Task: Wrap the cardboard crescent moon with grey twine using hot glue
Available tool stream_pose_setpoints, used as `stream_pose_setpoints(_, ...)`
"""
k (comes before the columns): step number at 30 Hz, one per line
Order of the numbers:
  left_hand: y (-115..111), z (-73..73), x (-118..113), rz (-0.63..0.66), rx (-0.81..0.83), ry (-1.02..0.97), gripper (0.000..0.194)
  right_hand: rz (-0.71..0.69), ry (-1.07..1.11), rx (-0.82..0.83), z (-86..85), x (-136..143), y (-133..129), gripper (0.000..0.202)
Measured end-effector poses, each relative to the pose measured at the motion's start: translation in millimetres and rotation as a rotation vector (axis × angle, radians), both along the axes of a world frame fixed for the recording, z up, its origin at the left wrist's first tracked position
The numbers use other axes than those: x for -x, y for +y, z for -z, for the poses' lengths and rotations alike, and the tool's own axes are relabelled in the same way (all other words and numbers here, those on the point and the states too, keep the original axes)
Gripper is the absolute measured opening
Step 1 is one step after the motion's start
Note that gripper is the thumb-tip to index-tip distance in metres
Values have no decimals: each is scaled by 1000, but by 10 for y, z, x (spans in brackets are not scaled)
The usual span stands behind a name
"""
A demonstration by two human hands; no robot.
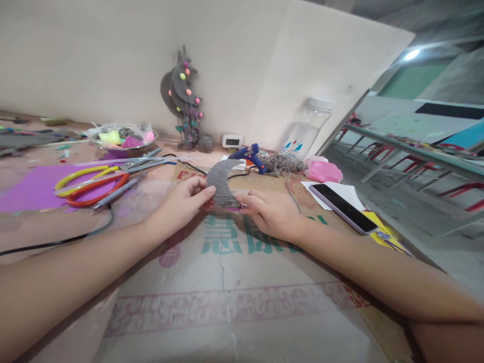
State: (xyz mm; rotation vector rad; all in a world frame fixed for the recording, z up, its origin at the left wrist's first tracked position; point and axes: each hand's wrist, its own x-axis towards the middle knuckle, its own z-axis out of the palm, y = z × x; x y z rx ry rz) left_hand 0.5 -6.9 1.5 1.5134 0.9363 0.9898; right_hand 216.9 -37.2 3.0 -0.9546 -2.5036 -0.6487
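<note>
A crescent wrapped in grey yarn is held upright above the printed cardboard. My left hand pinches its left edge between thumb and fingers. At its lower right tip, my right hand is closed on the crescent, with the thumb hidden behind the fingers. Just behind the crescent lies a blue glue gun, next to a tangle of grey yarn.
Scissors with yellow and red handles lie on purple felt at left. A bowl, decorated moon ornament, small clock and bottle stand behind. A phone lies right; a black cable runs left.
</note>
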Motion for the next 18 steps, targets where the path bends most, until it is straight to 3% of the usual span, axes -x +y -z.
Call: stream_pose_setpoints(18,5,21,-4,17,-5,-7,18,5,-8,-12,9,14,1,24)
